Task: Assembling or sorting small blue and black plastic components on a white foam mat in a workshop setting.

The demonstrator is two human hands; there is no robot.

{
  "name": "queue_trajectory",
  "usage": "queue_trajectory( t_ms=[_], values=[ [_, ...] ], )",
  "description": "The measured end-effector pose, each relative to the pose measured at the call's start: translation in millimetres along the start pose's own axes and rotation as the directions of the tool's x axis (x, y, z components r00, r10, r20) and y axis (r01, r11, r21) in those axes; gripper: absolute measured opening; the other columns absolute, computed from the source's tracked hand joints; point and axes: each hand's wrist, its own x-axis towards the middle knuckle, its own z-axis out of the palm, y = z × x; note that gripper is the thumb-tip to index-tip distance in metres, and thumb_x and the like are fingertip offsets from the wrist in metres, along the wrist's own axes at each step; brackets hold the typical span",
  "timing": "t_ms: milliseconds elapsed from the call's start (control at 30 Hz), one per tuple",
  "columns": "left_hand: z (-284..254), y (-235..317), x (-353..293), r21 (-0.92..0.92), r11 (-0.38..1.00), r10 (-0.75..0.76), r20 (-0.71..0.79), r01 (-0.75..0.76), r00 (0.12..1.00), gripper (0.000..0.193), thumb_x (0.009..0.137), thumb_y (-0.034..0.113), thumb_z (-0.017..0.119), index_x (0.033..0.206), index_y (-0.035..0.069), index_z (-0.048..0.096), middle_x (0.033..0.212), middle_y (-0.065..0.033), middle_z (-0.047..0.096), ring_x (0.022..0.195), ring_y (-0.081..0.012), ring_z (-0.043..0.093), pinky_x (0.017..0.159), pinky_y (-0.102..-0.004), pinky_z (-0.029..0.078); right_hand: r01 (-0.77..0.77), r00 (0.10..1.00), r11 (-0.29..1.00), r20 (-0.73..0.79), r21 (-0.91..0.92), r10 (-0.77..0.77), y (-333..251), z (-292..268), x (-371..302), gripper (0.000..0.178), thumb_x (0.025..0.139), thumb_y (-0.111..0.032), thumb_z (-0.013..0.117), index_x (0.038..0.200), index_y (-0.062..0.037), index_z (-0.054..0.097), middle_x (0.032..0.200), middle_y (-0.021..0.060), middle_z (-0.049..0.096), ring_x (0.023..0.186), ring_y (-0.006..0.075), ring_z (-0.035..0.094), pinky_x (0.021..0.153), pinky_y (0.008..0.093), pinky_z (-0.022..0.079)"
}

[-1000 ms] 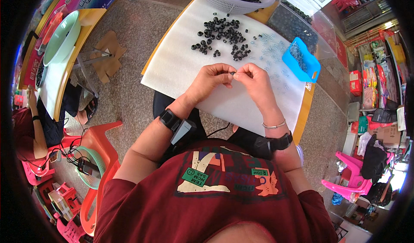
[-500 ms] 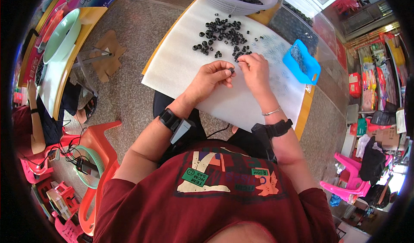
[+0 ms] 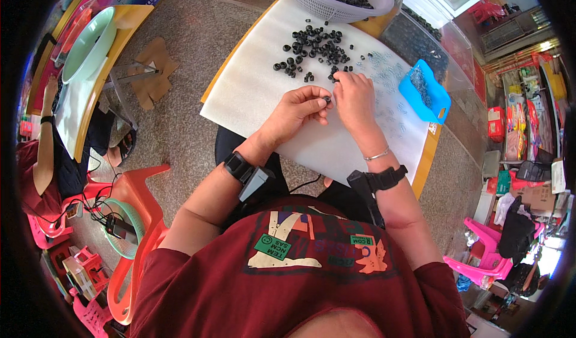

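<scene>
My left hand point(image 3: 301, 108) is closed in a pinch, thumb against forefinger, around a small round black part point(image 3: 327, 99). Close beside it is my right hand point(image 3: 355, 93), its fingers bent together and their tips at the near edge of a group of loose black parts point(image 3: 312, 43). Whether those fingertips have a piece between them is hidden. The black parts come in larger round and smaller sizes and lie on a white sheet point(image 3: 246, 101) covering the table.
A lavender basket point(image 3: 336, 5) of black parts stands at the table's far edge. Many small clear-bluish pieces point(image 3: 390, 74) lie scattered at right, beside a blue tray point(image 3: 438, 111). At left are an orange chair point(image 3: 141, 194) and another person's arm point(image 3: 45, 164) by a second table.
My right hand has shifted slightly away from my left, its fingertips now over the small black parts. The left hand keeps its pinch on the round part. The view has shifted slightly.
</scene>
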Motion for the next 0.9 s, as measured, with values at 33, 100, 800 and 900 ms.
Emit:
queue_trajectory(
  t_ms=[33, 100, 800, 900],
  values=[
    [-1.4, -1.2, 0.8, -0.021, 1.000, 0.001, 0.000, -0.001, 1.000, 0.020, 0.096, 0.008, 0.054, 0.113, -0.002, 0.056, 0.098, -0.0094, 0.063, 0.075, -0.0141, 0.061, 0.074, -0.0270, 0.052, -0.039, 0.998, 0.993, -0.035, 0.108, 0.043, 0.9, -0.5, -2.6, 0.008, 0.079, -0.007, 0.063, 0.087, -0.0047, 0.062, 0.076, 0.0084, 0.063, 0.080, 0.0247, 0.059, 0.074, 0.0377, 0.044],
    [-1.5, -1.6, 1.1, -0.052, 0.999, 0.005, -0.012, -0.005, 1.000, 0.020, 0.096, 0.008, 0.054, 0.113, -0.002, 0.056, 0.099, -0.0100, 0.063, 0.076, -0.0147, 0.061, 0.074, -0.0271, 0.052, -0.238, 0.968, 0.861, 0.041, 0.449, 0.247, -3.1, -8.5, -6.4, 0.010, 0.084, -0.007, 0.062, 0.094, -0.0034, 0.064, 0.078, 0.0058, 0.064, 0.079, 0.0191, 0.058, 0.074, 0.0333, 0.046],
    [-3.4, 4.3, -1.8, -0.078, 0.997, -0.016, 0.041, 0.020, 0.999, 0.021, 0.097, 0.009, 0.053, 0.112, -0.004, 0.058, 0.096, -0.0090, 0.064, 0.073, -0.0129, 0.062, 0.073, -0.0274, 0.054, -0.118, 0.991, 0.859, 0.011, 0.499, 0.130, -37.5, -28.9, -29.2, 0.013, 0.088, -0.004, 0.057, 0.099, -0.0013, 0.062, 0.093, 0.0081, 0.059, 0.086, 0.0243, 0.058, 0.077, 0.0337, 0.049],
    [-4.9, 3.5, 1.3, -0.058, 0.998, -0.020, 0.043, 0.022, 0.999, 0.021, 0.097, 0.010, 0.051, 0.112, -0.004, 0.058, 0.096, -0.0099, 0.065, 0.074, -0.0133, 0.062, 0.073, -0.0275, 0.054, 0.047, 0.997, 0.932, -0.070, 0.359, -0.024, -34.0, -26.7, -28.5, 0.015, 0.086, -0.005, 0.057, 0.100, -0.0035, 0.063, 0.094, 0.0080, 0.059, 0.090, 0.0278, 0.054, 0.081, 0.0374, 0.046]
  ],
)
